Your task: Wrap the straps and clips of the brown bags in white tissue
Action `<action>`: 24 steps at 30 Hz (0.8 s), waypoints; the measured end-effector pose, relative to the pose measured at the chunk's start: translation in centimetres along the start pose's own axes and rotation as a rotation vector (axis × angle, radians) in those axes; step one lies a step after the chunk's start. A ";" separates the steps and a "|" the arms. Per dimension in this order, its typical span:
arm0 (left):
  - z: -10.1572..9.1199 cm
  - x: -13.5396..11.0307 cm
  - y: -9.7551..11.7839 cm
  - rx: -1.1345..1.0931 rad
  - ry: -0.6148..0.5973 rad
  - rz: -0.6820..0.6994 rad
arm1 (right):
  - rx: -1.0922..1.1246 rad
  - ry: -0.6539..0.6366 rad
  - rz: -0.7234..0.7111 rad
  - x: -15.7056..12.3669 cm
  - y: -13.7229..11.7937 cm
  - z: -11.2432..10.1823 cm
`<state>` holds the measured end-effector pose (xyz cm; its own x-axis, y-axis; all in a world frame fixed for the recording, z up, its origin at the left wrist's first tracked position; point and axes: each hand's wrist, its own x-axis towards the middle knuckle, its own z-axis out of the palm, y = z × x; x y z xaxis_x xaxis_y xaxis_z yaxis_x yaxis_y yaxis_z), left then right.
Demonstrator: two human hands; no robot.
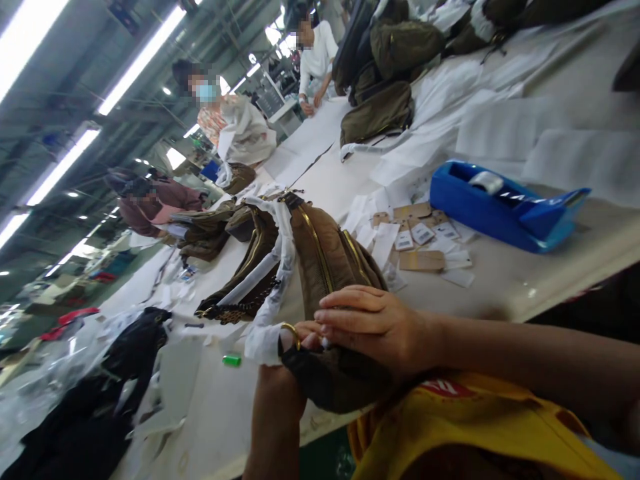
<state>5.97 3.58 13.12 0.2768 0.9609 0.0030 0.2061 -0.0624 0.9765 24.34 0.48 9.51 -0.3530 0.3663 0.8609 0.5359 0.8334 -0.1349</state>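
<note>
An olive-brown handbag (320, 247) with gold zips lies in front of me at the table's near edge. White tissue paper (285, 247) wraps its strap, and a gold ring (291, 335) joins the strap at the near end. My left hand (309, 333) reaches around that end from below; its fingertips grip the bag beside the ring, while the rest is hidden. Across the near side lies my right hand (373, 327), fingers together and bent over the fabric, close to the left fingertips. A tiny white bit shows between the hands, too small to name.
A blue tape dispenser (500, 207) stands to the right beside scattered tags (423, 233). More brown bags (377, 110) and white paper sheets (575, 160) lie farther back. A green object (231, 360) and black fabric (115, 393) are on the left. Several people work across the table.
</note>
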 end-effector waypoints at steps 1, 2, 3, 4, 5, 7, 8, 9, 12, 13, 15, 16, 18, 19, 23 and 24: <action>-0.2 -0.2 -0.1 0.047 0.019 0.050 | -0.013 0.027 0.059 -0.7 0.0 0.1; -0.4 -0.4 -0.2 0.069 0.035 0.080 | -0.036 0.056 0.141 -1.7 0.1 0.1; -0.6 -0.7 -0.4 0.062 0.051 0.087 | -0.078 0.091 0.252 -2.8 0.4 -0.1; -0.8 -0.9 -0.6 0.032 0.090 0.082 | -0.141 0.130 0.380 -4.2 0.8 -0.3; -0.8 -1.2 -0.7 -0.019 0.140 0.062 | -0.224 0.156 0.525 -5.6 1.4 -0.7; -0.8 -1.7 -0.9 -0.145 0.229 0.006 | -0.404 0.115 0.813 -8.5 2.9 -2.0; -0.6 -1.9 -1.0 -0.200 0.253 -0.021 | -0.481 0.044 0.930 -9.8 3.6 -2.7; -0.5 -2.1 -1.0 -0.238 0.264 -0.046 | -0.544 -0.043 1.024 -10.8 4.3 -3.4; 0.2 -2.6 -0.9 -0.289 0.306 -0.064 | -0.646 -0.297 1.164 -12.2 5.6 -4.7; 0.3 -2.8 -0.8 -0.296 0.335 -0.048 | -0.671 -0.363 1.180 -12.1 5.9 -4.7; 0.4 -3.0 -0.8 -0.319 0.399 0.004 | -0.713 -0.496 1.188 -11.6 6.3 -4.0; 0.4 -3.1 -0.7 -0.337 0.417 0.024 | -0.738 -0.552 1.189 -11.2 6.6 -3.5; 0.0 -3.1 -0.7 -0.381 0.421 0.054 | -0.781 -0.626 1.185 -10.5 7.1 -2.5; -0.2 -3.1 -0.7 -0.398 0.409 0.061 | -0.792 -0.645 1.177 -10.2 7.4 -2.1; -0.9 -3.0 0.0 -0.404 0.395 0.093 | -0.797 -0.645 1.112 -9.7 8.0 -1.4; -0.9 -3.0 0.2 -0.406 0.404 0.104 | -0.799 -0.642 1.101 -9.7 8.0 -1.6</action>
<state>4.35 0.93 13.53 -0.1204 0.9869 0.1075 -0.2011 -0.1303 0.9709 33.26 2.92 0.83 0.3397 0.9320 0.1262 0.9401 -0.3324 -0.0755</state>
